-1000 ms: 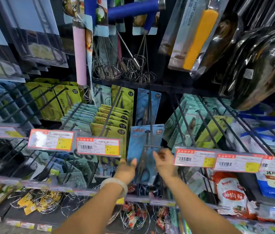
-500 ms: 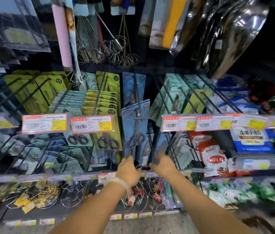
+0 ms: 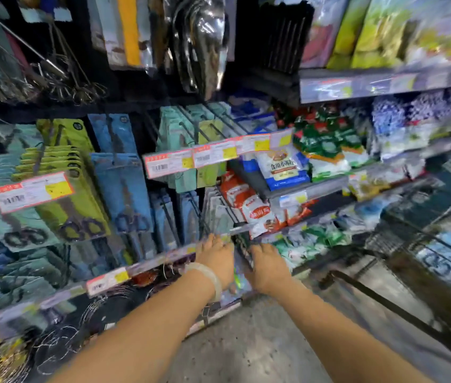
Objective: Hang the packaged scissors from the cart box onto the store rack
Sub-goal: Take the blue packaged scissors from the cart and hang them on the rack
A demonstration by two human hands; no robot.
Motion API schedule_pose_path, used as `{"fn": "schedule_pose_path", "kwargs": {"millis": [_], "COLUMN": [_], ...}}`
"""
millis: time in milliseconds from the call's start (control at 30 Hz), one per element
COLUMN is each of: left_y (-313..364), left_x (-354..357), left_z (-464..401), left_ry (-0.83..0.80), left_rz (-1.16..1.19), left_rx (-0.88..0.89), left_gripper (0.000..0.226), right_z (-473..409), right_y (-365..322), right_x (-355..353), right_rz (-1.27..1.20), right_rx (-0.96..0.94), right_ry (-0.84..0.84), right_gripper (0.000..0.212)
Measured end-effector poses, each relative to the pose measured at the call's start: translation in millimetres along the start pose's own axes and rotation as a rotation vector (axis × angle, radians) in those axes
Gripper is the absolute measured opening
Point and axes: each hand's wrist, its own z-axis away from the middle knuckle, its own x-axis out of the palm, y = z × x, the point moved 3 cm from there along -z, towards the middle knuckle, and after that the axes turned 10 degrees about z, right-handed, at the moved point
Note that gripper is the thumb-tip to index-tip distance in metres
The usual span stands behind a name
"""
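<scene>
Blue packaged scissors (image 3: 124,194) hanging up-left of both hands, left hand (image 3: 216,258) and right hand (image 3: 268,265) empty, fingers relaxed

Scissor packs (image 3: 124,189): blue card. Neighbouring packs (image 3: 64,167): lime green; further packs (image 3: 176,134): teal. Price tags (image 3: 32,190): white, red-bordered, yellow patch. Wristband (image 3: 207,275): pale, translucent. Pouch (image 3: 281,168): white and blue. Floor (image 3: 246,341): speckled grey.

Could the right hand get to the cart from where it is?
Probably yes. The right hand sits low by the rack front, holding nothing as far as the blur shows, and the cart lies to its right with only bare floor between them. It would need a sideways reach.
</scene>
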Motion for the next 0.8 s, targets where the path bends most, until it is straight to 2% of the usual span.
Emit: {"fn": "schedule_pose_path", "kwargs": {"millis": [233, 333, 500, 800], "left_y": [158.5, 237.5, 355.5, 490.2], "left_x": [28.7, 47.2, 83.3, 138.7], "left_z": [-7.3, -8.8, -9.0, -37.6], "left_ry": [-0.006, 0.009, -0.009, -0.144], "left_rz": [-0.115, -0.169, -0.268, -0.368], "left_rx": [0.156, 0.247, 0.415, 0.590], "left_gripper": [0.066, 0.061, 0.053, 0.059], "right_z": [64.7, 97.4, 152.0, 201.4], "right_y": [154.9, 233.7, 353.4, 479.4], "right_x": [-25.3, -38.1, -47.7, -27.1], "right_rz": [0.038, 0.036, -0.006, -0.107], "right_rx": [0.175, 0.261, 0.444, 0.641], "right_ry": [0.015, 0.057, 0.067, 0.027], "right_gripper": [0.057, 0.052, 0.054, 0.044]}}
